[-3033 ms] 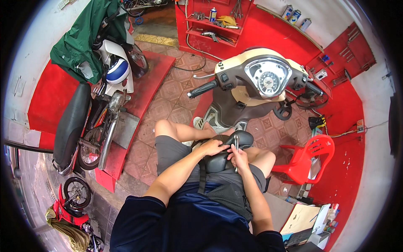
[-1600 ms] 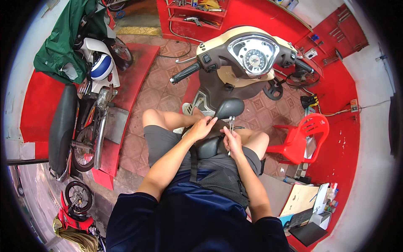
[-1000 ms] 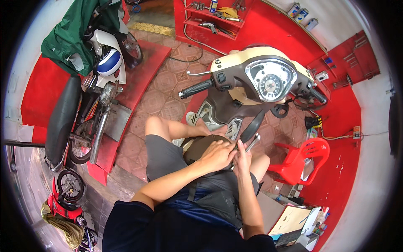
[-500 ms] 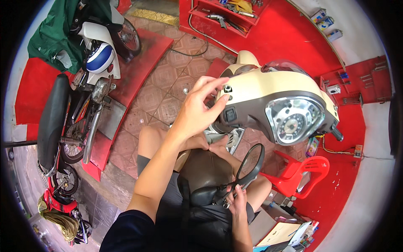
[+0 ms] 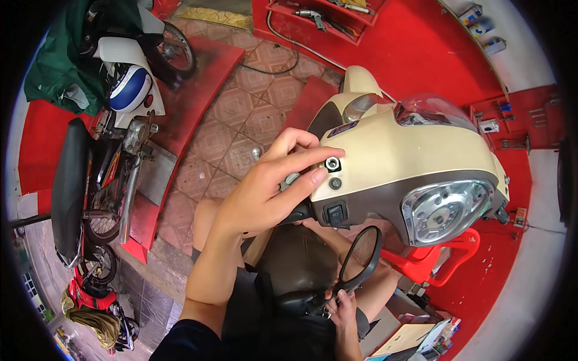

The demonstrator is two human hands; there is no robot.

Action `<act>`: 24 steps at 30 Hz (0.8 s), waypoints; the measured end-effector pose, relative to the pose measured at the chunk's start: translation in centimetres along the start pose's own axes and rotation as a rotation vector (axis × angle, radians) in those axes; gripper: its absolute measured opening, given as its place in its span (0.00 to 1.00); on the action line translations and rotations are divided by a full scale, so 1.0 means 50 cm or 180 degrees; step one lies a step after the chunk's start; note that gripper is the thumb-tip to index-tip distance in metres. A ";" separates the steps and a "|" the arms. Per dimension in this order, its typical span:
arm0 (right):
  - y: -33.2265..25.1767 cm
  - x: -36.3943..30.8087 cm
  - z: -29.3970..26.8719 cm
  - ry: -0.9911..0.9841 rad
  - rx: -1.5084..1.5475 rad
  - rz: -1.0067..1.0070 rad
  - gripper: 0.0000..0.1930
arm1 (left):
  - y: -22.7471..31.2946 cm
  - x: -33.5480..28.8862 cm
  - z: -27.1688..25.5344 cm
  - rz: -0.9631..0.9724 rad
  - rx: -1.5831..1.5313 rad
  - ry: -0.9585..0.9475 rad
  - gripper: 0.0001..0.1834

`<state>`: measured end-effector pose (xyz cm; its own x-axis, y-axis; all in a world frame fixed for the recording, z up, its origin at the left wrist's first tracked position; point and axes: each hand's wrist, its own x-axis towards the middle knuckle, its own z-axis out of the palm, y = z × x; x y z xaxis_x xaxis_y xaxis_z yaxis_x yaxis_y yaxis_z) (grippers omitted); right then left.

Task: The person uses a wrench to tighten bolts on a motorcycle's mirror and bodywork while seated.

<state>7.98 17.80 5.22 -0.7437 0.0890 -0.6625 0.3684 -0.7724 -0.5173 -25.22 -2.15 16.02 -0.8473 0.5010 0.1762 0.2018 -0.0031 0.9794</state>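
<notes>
the left hand point(image 5: 265, 192) reaches up to the cream handlebar cover point(image 5: 409, 162) of the scooter, its fingers loosely spread, not closed round anything. the thumb tip and forefinger sit on either side of the small round mirror mount hole point(image 5: 332, 163) at the cover's left end, touching the cover just beside it. the hole looks empty, with a threaded metal ring showing and a darker round plug just below it.

the right hand point(image 5: 343, 313) is low over the person's lap, its grip closed round the stem of a black rear-view mirror point(image 5: 361, 256). the oval mirror head points up toward the underside of the handlebar cover, near the black switch point(image 5: 335, 213), but well short of the mount hole and not touching it.

judging from this, the mirror is not yet fitted: the stem is off the scooter, the hole stands open, and the left hand seems to be feeling out or steadying the mount. what appears left is bringing the stem up to the hole, seating it and turning it tight. whether a tool is in the right hand along with the stem cannot be told.

around them, the speedometer point(image 5: 442, 213) sits below the cover, a red plastic chair point(image 5: 445, 265) stands behind it, and another motorcycle point(image 5: 114, 150) is parked on a red ramp to the left, over a tiled floor point(image 5: 241, 114).
</notes>
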 end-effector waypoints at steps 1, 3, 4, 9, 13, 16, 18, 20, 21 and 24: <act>0.001 0.002 -0.002 0.0010 -0.0001 0.0002 0.19 | -0.006 0.001 -0.001 0.0083 -0.0002 -0.0003 0.14; 0.005 0.003 -0.007 -0.0007 0.0045 -0.0110 0.19 | -0.016 0.000 -0.002 0.0151 -0.0012 -0.0009 0.14; 0.006 0.002 -0.007 0.0004 0.0044 -0.0104 0.19 | -0.019 -0.001 -0.001 0.0170 -0.0017 0.0006 0.14; 0.006 -0.002 0.000 0.0043 0.0075 -0.0105 0.18 | -0.012 -0.009 -0.001 -0.0044 -0.0094 0.0007 0.15; 0.010 -0.005 0.001 0.0084 0.0041 -0.0137 0.18 | -0.022 -0.014 -0.001 0.0081 -0.0091 0.0004 0.16; 0.012 -0.006 0.004 0.0089 0.0082 -0.0149 0.19 | -0.023 -0.017 0.002 0.0163 -0.0074 0.0036 0.15; 0.013 -0.009 0.004 0.0103 0.0055 -0.0132 0.19 | -0.025 -0.020 0.007 0.0137 -0.0203 0.0120 0.15; 0.012 -0.006 0.008 0.0183 0.0021 -0.0113 0.20 | -0.033 -0.014 0.001 0.0262 -0.0046 0.0044 0.15; 0.010 -0.008 0.013 0.0175 -0.0017 -0.0125 0.20 | -0.032 -0.011 0.000 0.0262 0.0094 -0.0023 0.17; 0.014 -0.016 0.016 0.0182 -0.0027 -0.0151 0.21 | -0.032 -0.009 0.008 0.0245 0.0118 -0.0091 0.18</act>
<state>8.37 16.71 5.82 -0.7274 0.1613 -0.6669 0.3384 -0.7612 -0.5533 -24.94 -2.03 14.34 -0.8144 0.5249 0.2473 0.2842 -0.0108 0.9587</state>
